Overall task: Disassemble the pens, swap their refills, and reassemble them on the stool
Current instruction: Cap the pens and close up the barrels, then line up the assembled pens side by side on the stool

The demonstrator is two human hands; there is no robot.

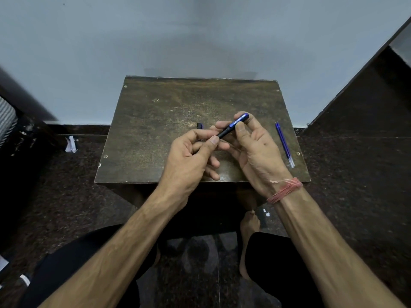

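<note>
Hands (222, 150) around slim blue-black pen (233, 126)

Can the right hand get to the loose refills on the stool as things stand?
Probably yes, but not at once: the refills lie uncovered beside the right hand, yet both hands are holding the pen, so it must let go first.

Looks like a plain room in somebody's home, not a workshop or office. There's a worn, scratched wooden stool (178, 121) pushed up against a bare pale blue-grey wall (155, 36), sitting on a dark speckled polished stone floor (347, 174) with tile seams. The person sits low over it with a bare foot (249, 225) on the floor, so pretty domestic. A scrap of crumpled paper (71, 144) lies by the skirting, and dark furniture (364, 90) edges in on the right.
</note>
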